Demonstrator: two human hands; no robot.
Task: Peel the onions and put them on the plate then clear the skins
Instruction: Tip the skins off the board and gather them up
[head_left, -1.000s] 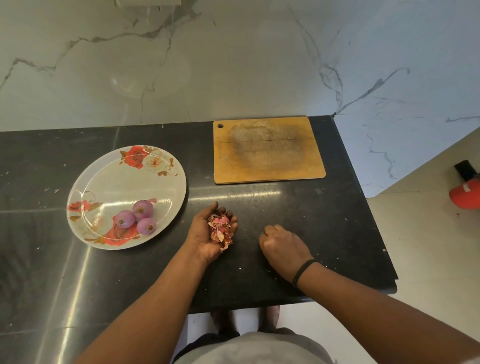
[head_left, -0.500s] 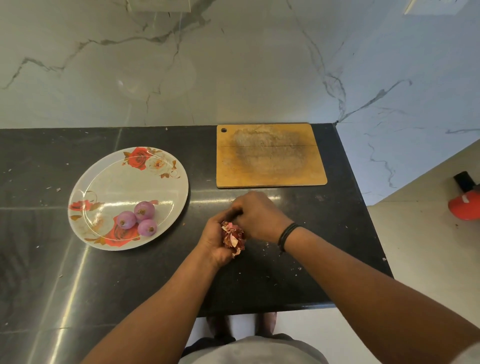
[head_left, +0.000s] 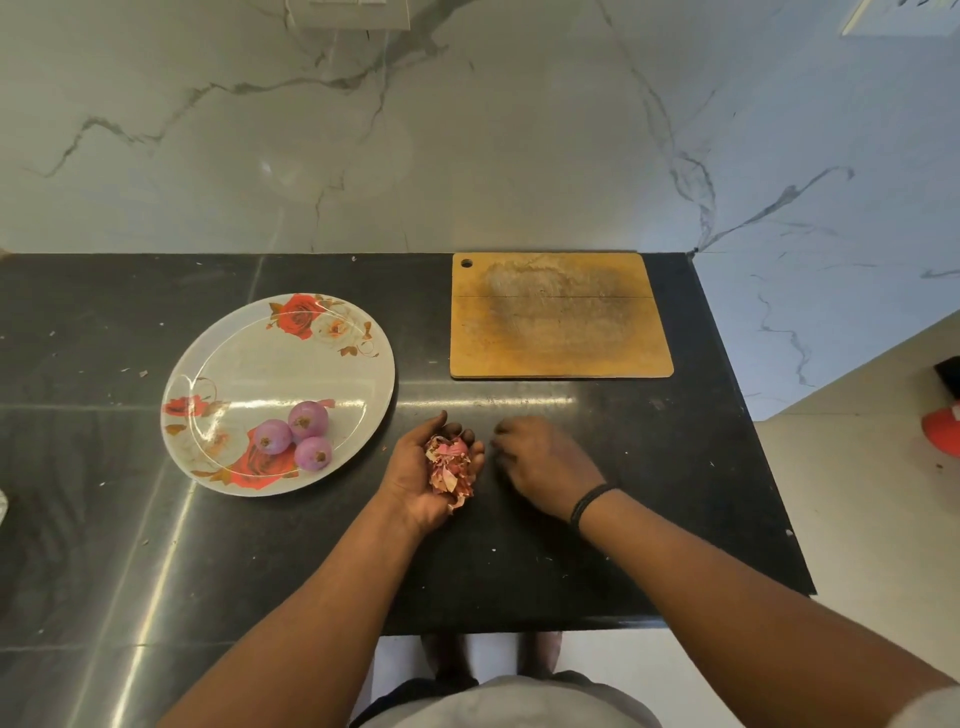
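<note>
A dark polished counter is seen against a veined marble wall; nearest on it, the left hand is cupped palm-up around a heap of pink onion skins, while the right hand is laid knuckles-up just beside it, its fingers curled down onto the stone; whether a scrap is pinched beneath them cannot be told. Further left, three peeled onions are clustered on the flowered plate; beyond, a bare wooden cutting board is set near the wall. Peeling is judged finished and clearing to be in hand; small flecks scattered over the counter are yet to be gathered, and the heap will need to be carried away level, since it is loose.
</note>
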